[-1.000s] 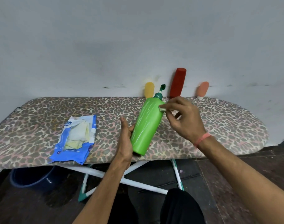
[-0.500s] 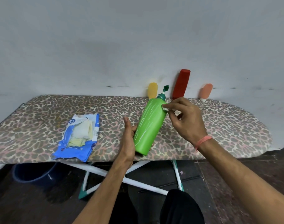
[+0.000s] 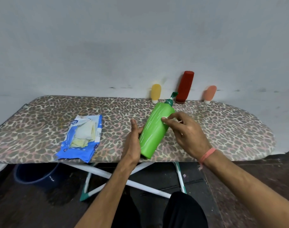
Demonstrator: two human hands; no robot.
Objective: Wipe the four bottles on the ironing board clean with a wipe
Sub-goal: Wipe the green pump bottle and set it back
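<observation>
Grey bare wall behind, leopard-print ironing board [image 3: 222, 129] in front. Green bottle [image 3: 154, 130] tilted over the board's near edge, pump top pointing up and away, base toward the body; glossy plastic, streaked with pale lines that could be wet smears or glare, cannot tell which. Left hand [image 3: 132, 145] cupped round the lower left side of the bottle, thumb up, steadying it. Right hand [image 3: 188, 134] at the upper right side, fingertips pinching a small white wipe [image 3: 167, 117] against the shoulder below the pump. By the look of it, wiping in progress on this one bottle, with the lower body and base probably yet to cover. Three others standing well back, leaning on the wall: yellow bottle [image 3: 156, 93], red bottle [image 3: 184, 87] and peach bottle [image 3: 209, 94], the small two resting on white caps; no sign either way of whether wiped, so probably most of the job left. Blue wipe pack [image 3: 80, 142] lying open at the board's near left, pale sheets showing, well apart from the hands. Below the board: white crossed legs [image 3: 107, 174] and a dark blue bucket [image 3: 37, 176] on the floor at left.
</observation>
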